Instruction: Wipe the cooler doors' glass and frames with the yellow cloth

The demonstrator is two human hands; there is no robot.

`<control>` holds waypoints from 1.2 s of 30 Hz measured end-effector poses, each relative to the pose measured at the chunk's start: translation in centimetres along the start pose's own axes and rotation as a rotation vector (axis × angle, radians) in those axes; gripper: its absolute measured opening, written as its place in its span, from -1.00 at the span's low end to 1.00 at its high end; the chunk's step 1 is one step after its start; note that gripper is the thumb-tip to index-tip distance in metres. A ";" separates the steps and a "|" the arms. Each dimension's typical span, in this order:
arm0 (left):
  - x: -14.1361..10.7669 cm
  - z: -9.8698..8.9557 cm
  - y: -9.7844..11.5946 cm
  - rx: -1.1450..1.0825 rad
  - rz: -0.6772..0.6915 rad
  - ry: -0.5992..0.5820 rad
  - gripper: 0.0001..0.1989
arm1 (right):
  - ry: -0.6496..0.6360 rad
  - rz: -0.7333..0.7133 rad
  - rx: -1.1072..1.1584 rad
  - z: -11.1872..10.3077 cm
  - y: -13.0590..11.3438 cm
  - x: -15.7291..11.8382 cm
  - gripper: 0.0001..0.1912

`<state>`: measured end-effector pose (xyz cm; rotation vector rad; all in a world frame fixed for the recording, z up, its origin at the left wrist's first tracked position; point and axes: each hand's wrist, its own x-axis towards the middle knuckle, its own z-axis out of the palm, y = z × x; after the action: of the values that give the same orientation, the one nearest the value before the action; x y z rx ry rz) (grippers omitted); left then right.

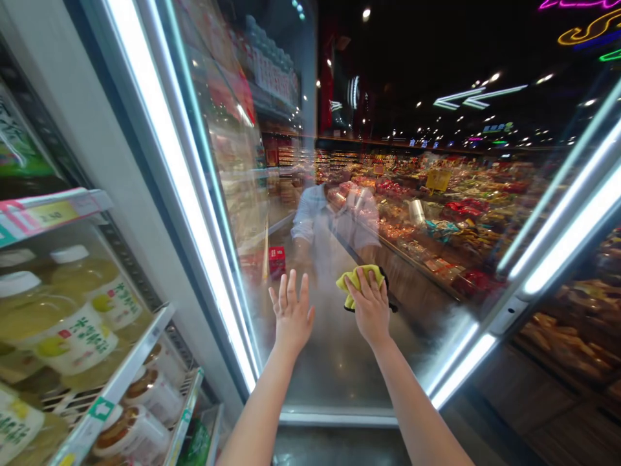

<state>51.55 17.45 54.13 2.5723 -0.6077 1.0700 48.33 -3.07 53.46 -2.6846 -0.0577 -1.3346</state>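
Note:
A glass door [334, 362] with bright light strips along both sides fills the middle of the head view, its lower part hazy. My left hand [294, 314] is raised in front of the glass, fingers spread, holding nothing. To its right, my right hand [372, 310] presses a yellow cloth [350, 279] with a dark edge against the glass. The cloth is bunched under the fingers. A faint reflection of a person in a light shirt shows in the glass between and above both hands.
Shelves at the left hold bottles of pale yellow drink [77, 330] and jars [140, 421] below them. The left door frame [97, 123] slants beside them. Through the glass, long displays of packaged goods [466, 239] stretch to the right.

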 end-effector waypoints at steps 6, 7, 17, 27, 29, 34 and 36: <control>-0.8 -0.7 -1.3 0.010 -0.034 -0.006 -0.20 | 0.112 0.165 0.032 0.8 -4.1 4.1 -0.42; -0.9 -0.8 -1.4 0.009 -0.035 -0.008 -0.19 | 0.079 0.132 0.037 1.1 -5.2 4.2 -0.41; -1.9 -1.4 -2.8 0.016 -0.066 0.004 -0.16 | -0.005 -0.038 0.069 1.6 -4.6 1.7 -0.39; -2.3 -2.5 -3.0 -0.157 0.060 0.180 -0.29 | -0.134 0.032 0.529 0.7 -10.9 4.0 -0.36; -1.5 -2.1 -2.2 -0.235 0.182 0.186 -0.33 | -0.167 0.075 0.780 -0.3 -9.8 3.8 -0.37; 2.9 0.3 -0.4 -0.126 0.288 0.162 -0.41 | -0.193 0.220 1.153 -2.9 -7.5 4.7 -0.34; 4.2 1.6 0.0 -0.031 0.276 0.239 -0.41 | -0.148 0.296 1.236 -3.7 -6.8 4.9 -0.31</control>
<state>55.20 15.61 56.09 2.3308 -0.9252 1.4173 47.65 2.98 60.29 -1.6212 -0.3503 -0.6256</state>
